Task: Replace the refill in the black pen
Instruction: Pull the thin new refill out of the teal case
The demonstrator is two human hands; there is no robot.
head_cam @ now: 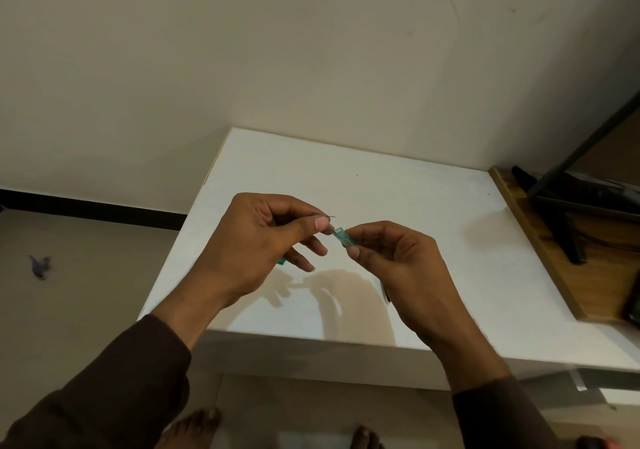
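Both hands hover above the white table [363, 178]. My left hand [263, 240] pinches a thin refill [330, 229] between thumb and forefinger; its fine tip pokes out just past the fingertips. A small green piece [281, 261] shows below that hand's fingers. My right hand [398, 261] pinches a translucent green pen barrel [343, 235], whose open end meets the refill. A slim dark-tipped part [386, 292] sticks out under the right palm; what it is stays unclear.
A wooden desk [540, 240] with a black monitor stand [568, 220] adjoins the table on the right. The wall rises behind. Bare feet [197, 424] stand on the floor below, and a small bluish scrap [40, 265] lies far left.
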